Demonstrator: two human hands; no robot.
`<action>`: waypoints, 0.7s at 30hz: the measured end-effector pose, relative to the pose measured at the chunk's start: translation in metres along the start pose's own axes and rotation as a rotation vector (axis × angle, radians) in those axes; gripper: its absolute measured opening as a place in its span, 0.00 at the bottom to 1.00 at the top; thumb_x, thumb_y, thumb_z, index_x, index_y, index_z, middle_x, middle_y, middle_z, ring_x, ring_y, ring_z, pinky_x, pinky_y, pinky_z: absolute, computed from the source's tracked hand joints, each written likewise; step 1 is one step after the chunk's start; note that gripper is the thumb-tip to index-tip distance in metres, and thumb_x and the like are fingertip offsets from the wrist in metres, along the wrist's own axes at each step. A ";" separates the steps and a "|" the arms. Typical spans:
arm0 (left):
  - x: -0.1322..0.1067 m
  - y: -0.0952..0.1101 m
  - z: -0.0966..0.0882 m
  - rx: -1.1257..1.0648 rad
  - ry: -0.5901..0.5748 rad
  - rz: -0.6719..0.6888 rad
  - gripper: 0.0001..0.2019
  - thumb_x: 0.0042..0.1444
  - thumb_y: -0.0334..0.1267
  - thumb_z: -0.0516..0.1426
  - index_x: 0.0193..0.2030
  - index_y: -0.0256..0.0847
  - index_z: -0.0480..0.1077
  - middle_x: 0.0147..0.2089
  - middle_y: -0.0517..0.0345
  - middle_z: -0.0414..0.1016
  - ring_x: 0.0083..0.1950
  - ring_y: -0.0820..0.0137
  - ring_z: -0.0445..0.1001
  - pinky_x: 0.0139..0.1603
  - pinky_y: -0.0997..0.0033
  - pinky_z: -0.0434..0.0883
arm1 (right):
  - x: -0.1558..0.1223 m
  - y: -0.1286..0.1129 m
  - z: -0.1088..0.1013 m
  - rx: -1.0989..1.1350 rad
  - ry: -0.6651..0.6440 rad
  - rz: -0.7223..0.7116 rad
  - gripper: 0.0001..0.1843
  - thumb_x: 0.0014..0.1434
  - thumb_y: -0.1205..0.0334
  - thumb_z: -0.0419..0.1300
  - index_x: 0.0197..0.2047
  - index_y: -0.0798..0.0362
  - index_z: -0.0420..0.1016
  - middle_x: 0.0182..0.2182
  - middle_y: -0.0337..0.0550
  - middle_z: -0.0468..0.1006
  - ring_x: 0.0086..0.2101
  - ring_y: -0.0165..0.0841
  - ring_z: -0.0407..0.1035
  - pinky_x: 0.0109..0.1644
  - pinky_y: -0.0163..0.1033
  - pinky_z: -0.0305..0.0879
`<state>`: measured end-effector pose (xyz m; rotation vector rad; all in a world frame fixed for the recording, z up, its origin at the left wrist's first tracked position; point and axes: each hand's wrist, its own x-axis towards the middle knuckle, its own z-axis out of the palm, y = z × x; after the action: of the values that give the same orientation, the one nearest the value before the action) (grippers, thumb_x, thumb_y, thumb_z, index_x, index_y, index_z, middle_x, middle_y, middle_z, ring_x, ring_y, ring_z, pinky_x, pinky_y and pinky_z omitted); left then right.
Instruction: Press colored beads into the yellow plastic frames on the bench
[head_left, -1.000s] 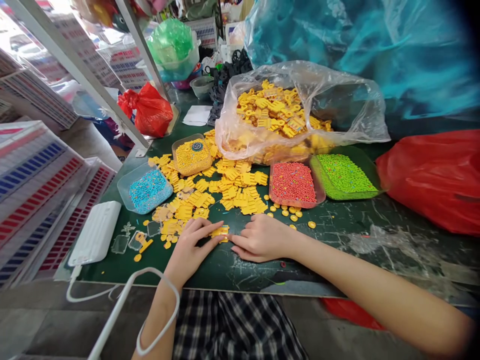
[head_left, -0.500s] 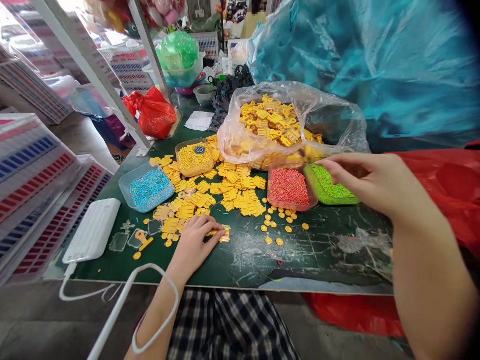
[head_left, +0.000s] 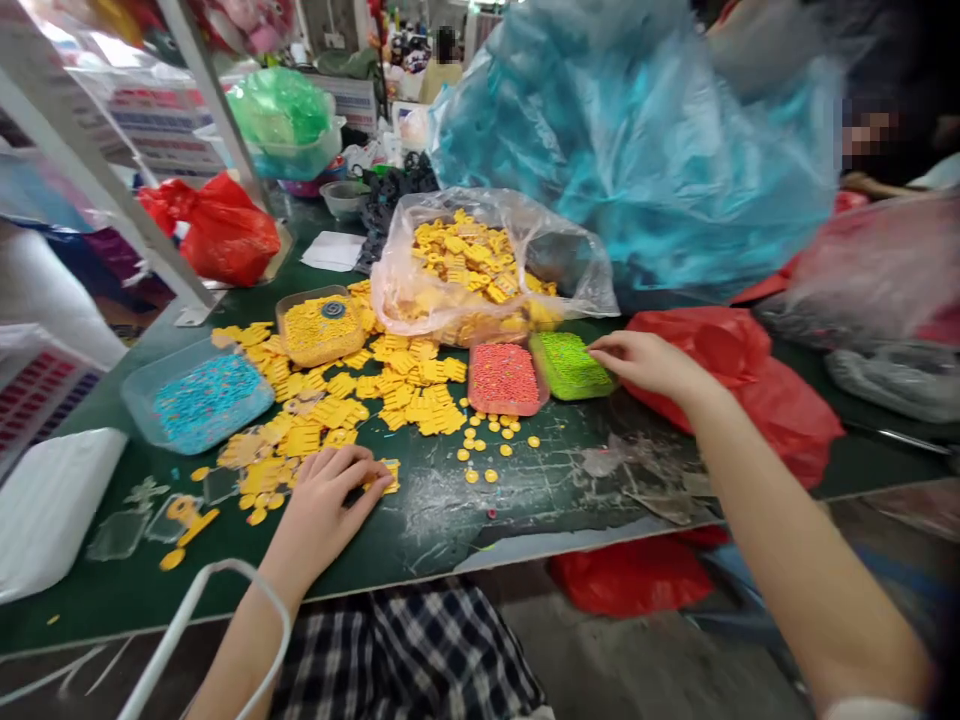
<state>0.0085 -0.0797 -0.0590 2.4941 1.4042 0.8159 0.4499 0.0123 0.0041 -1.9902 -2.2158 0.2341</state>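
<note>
"So, where is the yellow plastic piece (head_left: 392, 477) lying?"

"On the dark green surface (head_left: 442, 535); the left hand (head_left: 326, 510) is holding its left end with thumb and fingers."

"And the right hand (head_left: 651, 368)?"

"Its fingertips are hovering at the right side of the lime-green beads (head_left: 568, 362); whether they're pinching any, I can't tell."

"What's sitting beside those?"

"Red beads (head_left: 504, 375), just left, and loose yellow discs (head_left: 490, 476) are lying nearer the front edge."

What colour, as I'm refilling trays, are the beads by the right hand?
The beads by the right hand are mostly lime green, seen best in the head view.
</note>
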 end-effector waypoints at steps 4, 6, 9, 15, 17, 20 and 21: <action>0.000 -0.007 0.004 0.017 0.048 0.041 0.16 0.65 0.51 0.52 0.35 0.47 0.76 0.40 0.58 0.75 0.42 0.63 0.72 0.43 0.63 0.63 | 0.011 -0.003 -0.003 -0.154 -0.099 -0.002 0.17 0.64 0.60 0.53 0.49 0.55 0.77 0.48 0.49 0.79 0.45 0.39 0.73 0.48 0.39 0.67; 0.000 -0.009 0.005 0.028 0.059 0.065 0.16 0.64 0.52 0.52 0.35 0.48 0.76 0.39 0.58 0.76 0.42 0.63 0.73 0.43 0.63 0.63 | 0.017 -0.004 -0.006 -0.232 -0.136 0.014 0.15 0.63 0.61 0.54 0.49 0.53 0.78 0.47 0.47 0.79 0.45 0.38 0.73 0.46 0.38 0.66; -0.001 -0.010 0.005 0.042 0.074 0.078 0.16 0.64 0.53 0.52 0.35 0.49 0.76 0.39 0.58 0.76 0.41 0.63 0.73 0.42 0.63 0.63 | 0.024 -0.004 -0.009 -0.284 -0.177 0.031 0.12 0.60 0.62 0.59 0.45 0.51 0.79 0.45 0.43 0.80 0.43 0.38 0.74 0.41 0.36 0.65; -0.003 -0.011 0.003 0.034 0.146 0.080 0.17 0.64 0.53 0.51 0.36 0.48 0.76 0.39 0.58 0.76 0.40 0.64 0.73 0.41 0.64 0.64 | 0.034 -0.004 -0.005 -0.395 -0.267 0.008 0.12 0.53 0.63 0.66 0.43 0.52 0.81 0.39 0.45 0.81 0.42 0.39 0.73 0.38 0.36 0.62; -0.003 -0.011 0.003 0.030 0.162 0.084 0.17 0.64 0.52 0.52 0.35 0.48 0.76 0.38 0.58 0.76 0.40 0.64 0.73 0.41 0.63 0.64 | 0.035 -0.006 -0.003 -0.435 -0.282 -0.017 0.13 0.53 0.62 0.66 0.43 0.53 0.81 0.39 0.48 0.80 0.44 0.41 0.71 0.40 0.36 0.61; -0.003 -0.010 0.004 0.026 0.163 0.070 0.16 0.64 0.52 0.52 0.35 0.47 0.76 0.39 0.58 0.76 0.41 0.63 0.74 0.41 0.63 0.65 | 0.036 -0.008 -0.001 -0.481 -0.306 -0.045 0.14 0.53 0.62 0.66 0.44 0.53 0.81 0.38 0.50 0.79 0.44 0.41 0.70 0.40 0.37 0.60; -0.003 -0.010 0.004 0.021 0.157 0.061 0.16 0.64 0.52 0.52 0.36 0.47 0.76 0.39 0.58 0.77 0.41 0.63 0.74 0.42 0.63 0.65 | 0.036 -0.008 -0.001 -0.492 -0.309 -0.052 0.13 0.54 0.63 0.65 0.44 0.53 0.81 0.38 0.50 0.79 0.44 0.41 0.70 0.40 0.37 0.60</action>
<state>0.0021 -0.0766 -0.0672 2.5483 1.3959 1.0343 0.4383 0.0477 0.0069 -2.2536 -2.7302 -0.0187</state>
